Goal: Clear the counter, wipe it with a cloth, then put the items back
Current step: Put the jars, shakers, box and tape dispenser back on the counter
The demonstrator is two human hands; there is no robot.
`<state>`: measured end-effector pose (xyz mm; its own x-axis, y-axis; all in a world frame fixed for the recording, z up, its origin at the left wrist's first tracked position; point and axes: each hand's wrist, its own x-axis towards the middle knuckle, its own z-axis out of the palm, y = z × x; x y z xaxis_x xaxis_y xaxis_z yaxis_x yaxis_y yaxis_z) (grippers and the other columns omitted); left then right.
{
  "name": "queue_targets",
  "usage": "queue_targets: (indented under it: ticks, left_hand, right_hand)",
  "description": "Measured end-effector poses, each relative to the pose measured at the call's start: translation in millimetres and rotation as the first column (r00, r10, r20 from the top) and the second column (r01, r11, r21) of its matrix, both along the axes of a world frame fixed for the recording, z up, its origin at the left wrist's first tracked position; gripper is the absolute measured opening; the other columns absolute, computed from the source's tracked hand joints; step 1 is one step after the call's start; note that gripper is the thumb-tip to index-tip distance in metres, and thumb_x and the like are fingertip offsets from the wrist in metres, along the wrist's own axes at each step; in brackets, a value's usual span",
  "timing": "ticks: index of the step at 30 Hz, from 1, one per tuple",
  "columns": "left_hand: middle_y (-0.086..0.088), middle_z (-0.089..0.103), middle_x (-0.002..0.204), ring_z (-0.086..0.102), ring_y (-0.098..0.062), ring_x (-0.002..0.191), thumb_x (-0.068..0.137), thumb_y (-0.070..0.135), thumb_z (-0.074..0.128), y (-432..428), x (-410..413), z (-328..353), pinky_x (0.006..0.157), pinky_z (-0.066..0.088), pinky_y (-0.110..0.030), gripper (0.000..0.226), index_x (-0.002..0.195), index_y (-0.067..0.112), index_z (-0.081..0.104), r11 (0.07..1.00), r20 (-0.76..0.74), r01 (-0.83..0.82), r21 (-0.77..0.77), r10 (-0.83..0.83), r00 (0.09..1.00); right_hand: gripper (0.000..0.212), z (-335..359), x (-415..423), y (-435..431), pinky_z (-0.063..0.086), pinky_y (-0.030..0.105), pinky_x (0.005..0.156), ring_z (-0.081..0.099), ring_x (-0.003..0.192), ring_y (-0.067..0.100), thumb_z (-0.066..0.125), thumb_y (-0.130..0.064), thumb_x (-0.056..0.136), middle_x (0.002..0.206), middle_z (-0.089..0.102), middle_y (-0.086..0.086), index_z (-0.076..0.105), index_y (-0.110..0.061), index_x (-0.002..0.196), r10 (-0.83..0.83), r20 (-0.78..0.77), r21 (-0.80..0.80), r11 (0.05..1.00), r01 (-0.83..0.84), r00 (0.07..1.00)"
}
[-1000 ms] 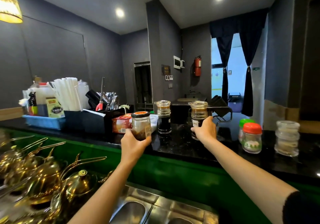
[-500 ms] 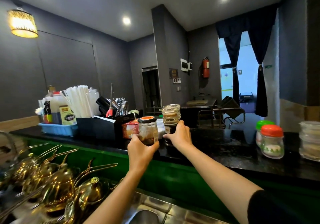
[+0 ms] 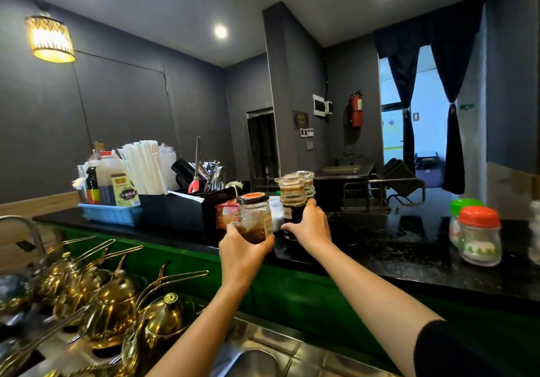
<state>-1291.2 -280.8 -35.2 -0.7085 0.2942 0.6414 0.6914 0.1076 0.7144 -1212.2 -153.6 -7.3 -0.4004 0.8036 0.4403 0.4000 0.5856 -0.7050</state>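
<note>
My left hand (image 3: 244, 249) grips a glass jar of dark chili paste with a black and orange lid (image 3: 254, 216), held just above the front edge of the black counter (image 3: 394, 245). My right hand (image 3: 309, 224) grips a clear dispenser of dark sauce (image 3: 292, 198) that stands on the counter right of the jar. A second glass dispenser (image 3: 307, 183) sits directly behind it, partly hidden.
Left on the counter stand a blue tray with bottles (image 3: 109, 213), black organizers with straws and utensils (image 3: 172, 207), and a red packet (image 3: 225, 211). Two jars with orange (image 3: 479, 235) and green lids (image 3: 463, 205) stand at right. Gold teapots (image 3: 111, 306) and a steel sink (image 3: 257, 356) lie below.
My right hand has carried the sauce dispenser leftward across the counter until it sits beside the other dispenser. My left hand keeps holding the jar; the camera has shifted left.
</note>
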Motion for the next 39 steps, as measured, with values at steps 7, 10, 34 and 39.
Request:
queue_targets:
  ticks: [7, 10, 34, 39]
  left_hand:
    - [-0.002, 0.068, 0.094, 0.066, -0.014, 0.083, 0.061, 0.037, 0.085, 5, 12, 4, 0.068, 0.055, -0.021, 0.057, 0.101, 0.008, 0.056, 0.999, 0.027, 0.046, -0.011, -0.046, 0.999]
    - [0.001, 0.067, 0.089, 0.063, -0.008, 0.076, 0.060, 0.036, 0.085, 15, 36, 9, 0.056, 0.046, -0.007, 0.056, 0.098, 0.008, 0.056, 0.995, 0.042, 0.098, -0.007, -0.097, 0.994]
    - [-0.012, 0.060, 0.103, 0.058, -0.028, 0.102, 0.067, 0.036, 0.083, 96, 115, 19, 0.083, 0.052, -0.036, 0.053, 0.099, 0.003, 0.056, 0.977, 0.150, 0.086, -0.197, -0.057, 0.987]
    - [-0.009, 0.043, 0.115, 0.041, -0.029, 0.110, 0.067, 0.024, 0.074, 90, 118, 23, 0.093, 0.040, -0.037, 0.052, 0.104, 0.007, 0.042, 0.999, 0.091, -0.005, -0.054, 0.009, 0.996]
  right_hand:
    - [0.086, 1, 7, 2, 0.049, 0.040, 0.097, 0.048, 0.126, 0.033, 0.085, -0.030, 0.068, 0.133, 0.052, 0.017, 0.038, -0.002, 0.134, 0.033, 0.060, -0.105, 0.994, -0.027, 0.998]
    - [0.068, 5, 32, 8, 0.050, 0.038, 0.094, 0.055, 0.118, 0.031, 0.084, -0.022, 0.070, 0.125, 0.058, 0.017, 0.049, -0.002, 0.126, 0.076, 0.105, -0.142, 0.988, -0.061, 0.992]
    - [0.036, -4, 135, 46, 0.047, 0.030, 0.088, 0.057, 0.112, 0.024, 0.062, -0.027, 0.089, 0.123, 0.061, 0.009, 0.059, -0.014, 0.123, 0.063, 0.174, -0.049, 0.997, -0.055, 0.983]
    - [0.054, 13, 115, 33, 0.044, 0.025, 0.081, 0.057, 0.108, 0.021, 0.070, -0.035, 0.082, 0.121, 0.061, 0.008, 0.053, -0.009, 0.127, 0.137, -0.021, -0.150, 0.979, -0.139, 0.990]
